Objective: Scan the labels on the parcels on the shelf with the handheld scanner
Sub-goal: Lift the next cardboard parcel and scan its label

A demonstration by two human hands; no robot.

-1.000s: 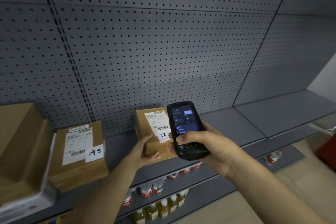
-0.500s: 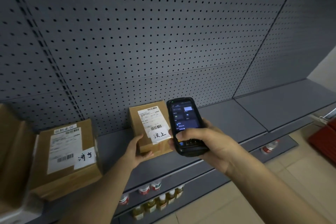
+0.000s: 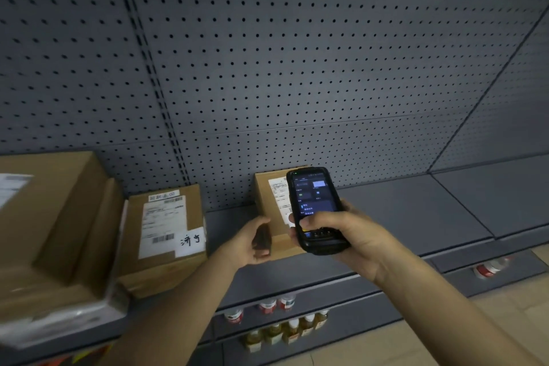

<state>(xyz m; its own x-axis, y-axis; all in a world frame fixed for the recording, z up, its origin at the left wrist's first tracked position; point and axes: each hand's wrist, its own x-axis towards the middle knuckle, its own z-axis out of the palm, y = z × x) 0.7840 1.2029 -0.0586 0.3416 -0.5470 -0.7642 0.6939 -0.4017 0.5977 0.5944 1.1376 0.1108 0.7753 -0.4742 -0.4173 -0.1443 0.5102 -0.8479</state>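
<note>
**Left hand lets go of the small parcel as the scan wraps up**

Half a second ago the left hand (image 3: 252, 242) cupped the small brown cardboard parcel (image 3: 269, 205) on the grey metal shelf (image 3: 416, 211); now its fingers hang loosely curled just beside the box's left edge, holding nothing; that label is probably done. The right hand (image 3: 350, 235) grips the black handheld scanner (image 3: 316, 208) upright before the parcel's white label (image 3: 277, 193), thumb on the screen; the wider brown labelled parcel (image 3: 166, 229) waits further left.

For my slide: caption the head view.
Right hand holds scanner before small parcel steadied by left hand.
</note>
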